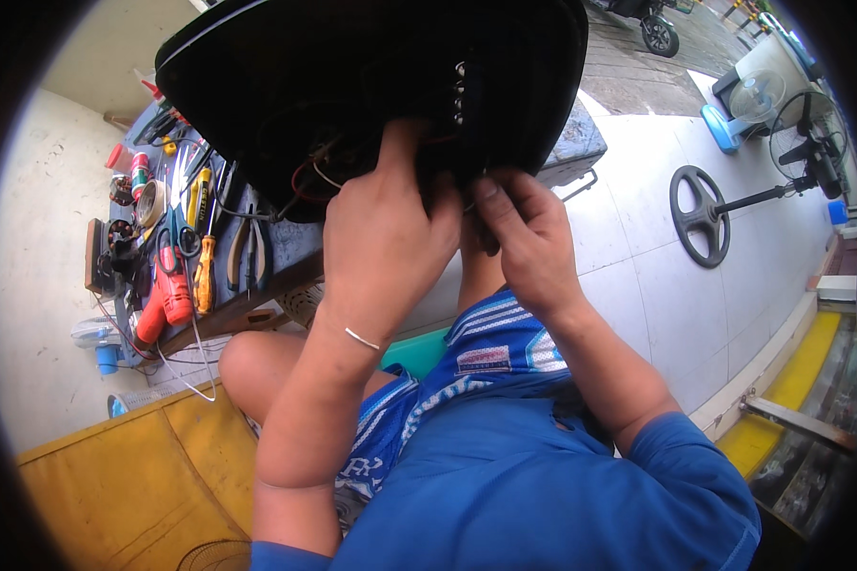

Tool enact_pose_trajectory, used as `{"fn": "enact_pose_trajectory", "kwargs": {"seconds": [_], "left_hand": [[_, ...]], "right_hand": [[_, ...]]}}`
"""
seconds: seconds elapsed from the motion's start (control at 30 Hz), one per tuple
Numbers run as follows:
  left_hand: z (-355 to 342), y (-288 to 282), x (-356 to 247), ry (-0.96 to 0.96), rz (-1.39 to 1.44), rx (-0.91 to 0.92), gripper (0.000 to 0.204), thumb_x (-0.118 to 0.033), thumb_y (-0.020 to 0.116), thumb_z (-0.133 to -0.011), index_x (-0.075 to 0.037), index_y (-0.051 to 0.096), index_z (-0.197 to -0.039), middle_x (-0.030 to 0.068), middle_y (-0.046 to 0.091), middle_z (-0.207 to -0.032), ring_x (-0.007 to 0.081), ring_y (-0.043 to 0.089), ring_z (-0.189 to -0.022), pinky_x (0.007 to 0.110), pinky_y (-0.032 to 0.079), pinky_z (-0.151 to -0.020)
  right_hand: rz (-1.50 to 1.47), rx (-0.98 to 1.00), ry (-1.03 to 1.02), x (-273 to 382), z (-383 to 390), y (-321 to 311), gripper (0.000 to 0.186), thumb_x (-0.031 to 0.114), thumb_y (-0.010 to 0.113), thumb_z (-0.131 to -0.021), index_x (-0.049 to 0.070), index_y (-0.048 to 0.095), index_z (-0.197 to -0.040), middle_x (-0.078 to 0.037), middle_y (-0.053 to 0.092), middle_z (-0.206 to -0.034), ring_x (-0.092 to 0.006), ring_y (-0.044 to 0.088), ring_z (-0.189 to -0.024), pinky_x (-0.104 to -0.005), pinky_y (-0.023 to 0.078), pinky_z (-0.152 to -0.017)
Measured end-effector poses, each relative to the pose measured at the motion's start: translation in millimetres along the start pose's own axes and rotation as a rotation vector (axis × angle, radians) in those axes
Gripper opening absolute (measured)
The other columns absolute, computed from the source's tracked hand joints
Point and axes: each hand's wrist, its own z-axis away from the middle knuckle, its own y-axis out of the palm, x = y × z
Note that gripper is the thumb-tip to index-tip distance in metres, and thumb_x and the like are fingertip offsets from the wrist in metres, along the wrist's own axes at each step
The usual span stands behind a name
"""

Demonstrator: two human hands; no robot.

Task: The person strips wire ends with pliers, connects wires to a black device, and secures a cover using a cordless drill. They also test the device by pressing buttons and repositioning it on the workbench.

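A large black shell [286, 105] with a rounded rim fills the top of the view, its dark hollow side facing me. Thin red and pale wires [326, 174] show inside it, and a row of shiny metal parts [460, 93] runs up its inner right side. My left hand [381, 228] reaches into the hollow with one finger stretched up; its other fingers are curled out of sight, and what they hold is hidden. Just to its right, my right hand [531, 233] pinches something small and thin between thumb and fingers, too dark to name, at the shell's lower edge.
On the workbench [295, 249] at left lie scissors [176, 224], screwdrivers [205, 276], pliers [249, 249], a tape roll [150, 203] and a red-orange tool [169, 295]. A yellow panel [133, 476] stands lower left. At right are a steering wheel [700, 217] and fans [758, 95].
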Motion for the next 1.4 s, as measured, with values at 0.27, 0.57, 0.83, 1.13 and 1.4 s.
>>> {"fn": "enact_pose_trajectory", "kwargs": {"seconds": [0.27,0.57,0.83,1.13,1.4], "left_hand": [[12.7,-10.5,2.8,0.245,0.19,-0.261,0.014,-0.008,0.072,-0.097,0.0,0.072,-0.109,0.0119,0.076,-0.088,0.0205,0.074,-0.078,0.032,0.057,-0.072],[0.2,-11.0,7.6,0.235,0.286,-0.258,0.006,-0.005,0.071,-0.092,-0.002,0.075,-0.095,0.0142,0.075,-0.087,0.0306,0.074,-0.075,0.037,0.056,-0.066],[-15.1,-23.2,10.0,0.443,-0.093,-0.415,0.011,-0.007,0.077,-0.086,-0.008,0.079,-0.097,0.0105,0.072,-0.09,0.0298,0.065,-0.086,0.038,0.052,-0.079],[-14.6,-21.5,15.0,0.471,-0.245,-0.499,0.019,-0.013,0.081,-0.082,-0.016,0.082,-0.1,0.0079,0.068,-0.116,0.0306,0.056,-0.115,0.041,0.04,-0.102],[-12.9,-19.0,15.5,0.45,-0.205,-0.477,0.018,-0.013,0.081,-0.082,-0.016,0.082,-0.1,0.0075,0.067,-0.115,0.0301,0.055,-0.116,0.041,0.039,-0.102]], "right_hand": [[-0.156,0.04,-0.034,22.3,-19.1,13.1,0.033,0.033,0.066,-0.11,0.002,0.075,-0.111,0.001,0.064,-0.077,-0.0049,0.054,-0.068,-0.0232,0.042,-0.06],[-0.33,0.006,0.136,34.0,-31.1,19.8,0.03,0.033,0.069,-0.108,0.005,0.076,-0.099,0.003,0.061,-0.072,-0.0061,0.053,-0.061,-0.0237,0.039,-0.056],[-0.346,-0.065,0.152,35.8,-33.4,26.3,0.031,0.032,0.068,-0.107,0.004,0.076,-0.097,0.001,0.061,-0.069,-0.0077,0.051,-0.058,-0.0246,0.038,-0.054],[-0.32,-0.072,0.143,37.0,-33.1,27.6,0.034,0.033,0.065,-0.108,0.002,0.076,-0.096,0.0,0.06,-0.068,-0.0086,0.05,-0.057,-0.0253,0.037,-0.054],[-0.325,-0.081,0.167,36.1,-32.4,28.0,0.034,0.032,0.065,-0.109,0.003,0.075,-0.095,0.001,0.059,-0.067,-0.0081,0.05,-0.057,-0.0252,0.036,-0.053]]}}
